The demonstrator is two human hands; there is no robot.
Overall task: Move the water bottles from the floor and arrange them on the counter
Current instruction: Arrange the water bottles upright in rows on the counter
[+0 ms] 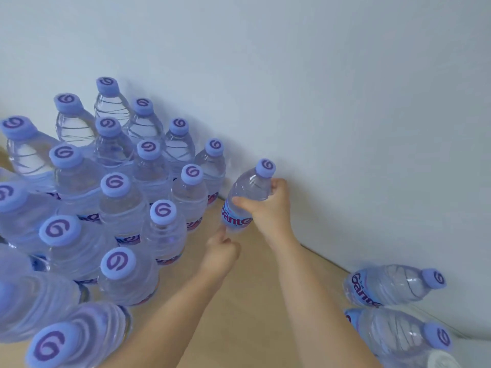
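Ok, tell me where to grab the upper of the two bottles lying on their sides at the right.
Take the upper lying bottle around its ribbed mid-body, coming down from above. Its cap points right toward the wall, and another bottle lies close on the near side, so the top is probably the freest approach.

A single head-worn wide-angle camera looks forward and steeply down at close range onto the counter (239, 301), which runs to the wall (318, 88) filling the upper frame. Both forearms enter from the bottom edge; bottle caps at lower left loom large.
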